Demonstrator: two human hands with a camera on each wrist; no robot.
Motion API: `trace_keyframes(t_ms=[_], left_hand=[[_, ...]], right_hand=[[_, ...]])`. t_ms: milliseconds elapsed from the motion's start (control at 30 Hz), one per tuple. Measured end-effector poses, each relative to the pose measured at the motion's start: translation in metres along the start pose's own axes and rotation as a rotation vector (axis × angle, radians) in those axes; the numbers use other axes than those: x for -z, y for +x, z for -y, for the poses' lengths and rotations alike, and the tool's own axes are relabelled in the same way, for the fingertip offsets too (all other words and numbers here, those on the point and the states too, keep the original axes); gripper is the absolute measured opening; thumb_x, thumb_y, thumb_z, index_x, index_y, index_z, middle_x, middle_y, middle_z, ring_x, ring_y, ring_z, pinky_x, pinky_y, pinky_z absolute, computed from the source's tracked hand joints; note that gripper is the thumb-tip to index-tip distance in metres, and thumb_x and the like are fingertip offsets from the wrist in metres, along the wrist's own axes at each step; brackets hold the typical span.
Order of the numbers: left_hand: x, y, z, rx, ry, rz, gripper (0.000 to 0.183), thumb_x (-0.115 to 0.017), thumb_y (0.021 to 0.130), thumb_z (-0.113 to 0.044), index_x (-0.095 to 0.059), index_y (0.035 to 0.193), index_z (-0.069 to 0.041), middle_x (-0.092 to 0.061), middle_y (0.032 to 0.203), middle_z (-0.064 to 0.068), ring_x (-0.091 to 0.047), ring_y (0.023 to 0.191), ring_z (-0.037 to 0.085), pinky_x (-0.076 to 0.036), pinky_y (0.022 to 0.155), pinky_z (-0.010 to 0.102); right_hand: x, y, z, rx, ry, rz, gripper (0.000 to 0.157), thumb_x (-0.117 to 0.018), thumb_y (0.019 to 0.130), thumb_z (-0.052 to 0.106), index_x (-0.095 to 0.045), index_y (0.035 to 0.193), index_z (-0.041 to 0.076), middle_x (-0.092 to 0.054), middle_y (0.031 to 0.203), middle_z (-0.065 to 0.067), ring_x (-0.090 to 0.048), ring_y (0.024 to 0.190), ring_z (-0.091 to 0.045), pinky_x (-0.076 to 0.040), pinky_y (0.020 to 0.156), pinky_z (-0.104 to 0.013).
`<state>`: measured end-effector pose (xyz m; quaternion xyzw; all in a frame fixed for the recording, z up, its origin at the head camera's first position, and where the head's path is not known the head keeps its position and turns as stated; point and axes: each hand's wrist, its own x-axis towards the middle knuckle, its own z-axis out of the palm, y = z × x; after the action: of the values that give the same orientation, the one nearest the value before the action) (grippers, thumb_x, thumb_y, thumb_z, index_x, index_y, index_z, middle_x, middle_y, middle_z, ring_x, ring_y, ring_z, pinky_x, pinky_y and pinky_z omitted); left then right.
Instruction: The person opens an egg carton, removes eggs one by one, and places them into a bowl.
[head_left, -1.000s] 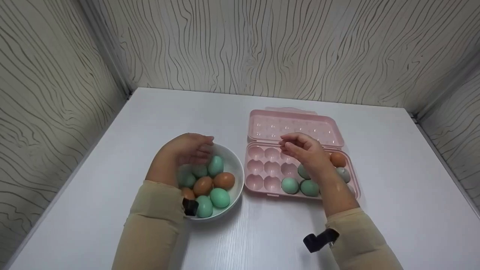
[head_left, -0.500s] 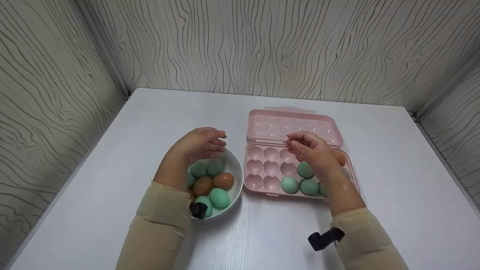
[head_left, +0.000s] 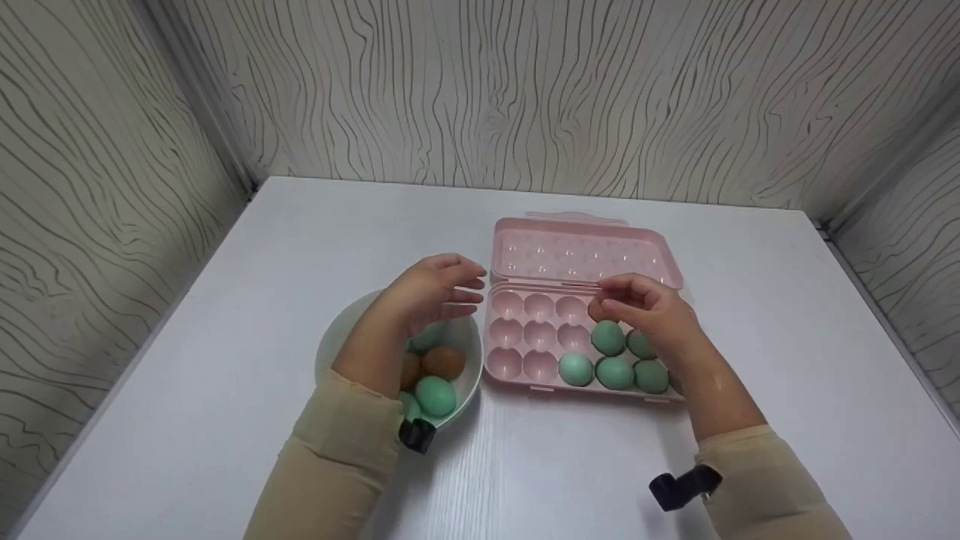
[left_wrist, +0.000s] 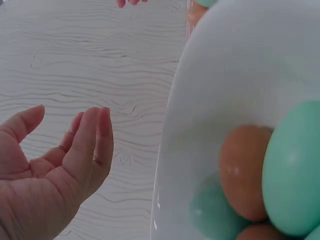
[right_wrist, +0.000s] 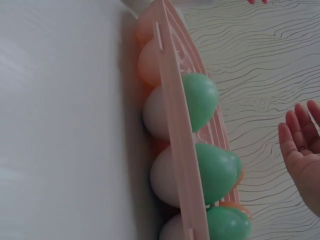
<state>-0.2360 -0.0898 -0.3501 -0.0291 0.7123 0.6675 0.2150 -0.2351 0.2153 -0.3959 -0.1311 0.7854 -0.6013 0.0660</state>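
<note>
My left hand [head_left: 433,291] hovers over the far side of a white bowl [head_left: 339,334] in the head view. Its fingers are loosely bent and hold nothing; a gap shows between thumb and fingers in the left wrist view. Brown and green eggs lie in the bowl, such as a brown egg [head_left: 444,363] and a green egg [head_left: 436,395], partly behind my arm. My right hand [head_left: 660,311] is over the right part of a pink egg tray [head_left: 523,384]. A brown egg [head_left: 601,309] shows beside its fingertips, in the back row. The right wrist view shows these fingers extended and the palm bare.
The tray's raised lid [head_left: 585,251] stands behind it. Green eggs [head_left: 615,373] fill cups right of centre, while left cups [head_left: 506,332] are bare. My right forearm hides the tray's right end. A white tabletop [head_left: 337,225] surrounds both, with patterned panels [head_left: 495,97] at the back and sides.
Both hands have moved to the right. The left hand has shifted toward the bowl's far right rim. As the right hand moved, a brown egg in the tray's back row came into view.
</note>
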Motion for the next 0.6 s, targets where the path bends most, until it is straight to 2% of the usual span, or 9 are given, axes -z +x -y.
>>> trace_keyframes(t_ms=[133,267,400,600], left_hand=[[-0.009,0.0,0.0,-0.013,-0.014,0.021,0.024,-0.058,0.089,-0.027,-0.06,0.102,-0.007,-0.058,0.108,0.011,-0.06,0.098,0.023,-0.051,0.082,0.03],[-0.016,0.0,0.001,-0.008,-0.014,0.019,0.024,-0.059,0.088,-0.028,-0.06,0.103,-0.009,-0.058,0.108,0.01,-0.059,0.098,0.022,-0.051,0.082,0.03],[-0.02,0.0,0.003,-0.009,-0.049,0.029,0.023,-0.06,0.088,-0.026,-0.059,0.103,-0.009,-0.058,0.109,0.01,-0.059,0.097,0.022,-0.051,0.082,0.03],[-0.027,0.0,0.006,-0.007,-0.085,0.055,0.021,-0.06,0.088,-0.024,-0.058,0.102,-0.008,-0.057,0.109,0.01,-0.058,0.096,0.022,-0.051,0.083,0.03]], right_hand=[[0.004,-0.005,-0.005,-0.004,-0.095,0.012,0.034,-0.065,0.084,0.014,-0.058,0.114,0.001,-0.058,0.11,-0.022,-0.059,0.095,-0.019,-0.049,0.081,-0.019],[0.004,-0.01,-0.011,0.012,-0.171,0.041,0.035,-0.068,0.082,0.014,-0.06,0.113,0.002,-0.06,0.11,-0.018,-0.059,0.099,-0.025,-0.048,0.082,-0.018],[0.001,-0.012,-0.019,0.028,-0.233,0.083,0.037,-0.071,0.08,0.014,-0.059,0.113,0.001,-0.061,0.109,-0.015,-0.057,0.102,-0.029,-0.047,0.086,-0.023],[-0.008,-0.015,-0.027,0.032,-0.415,0.128,0.042,-0.073,0.078,0.022,-0.059,0.114,0.006,-0.063,0.108,-0.008,-0.058,0.102,-0.022,-0.046,0.091,-0.037]])
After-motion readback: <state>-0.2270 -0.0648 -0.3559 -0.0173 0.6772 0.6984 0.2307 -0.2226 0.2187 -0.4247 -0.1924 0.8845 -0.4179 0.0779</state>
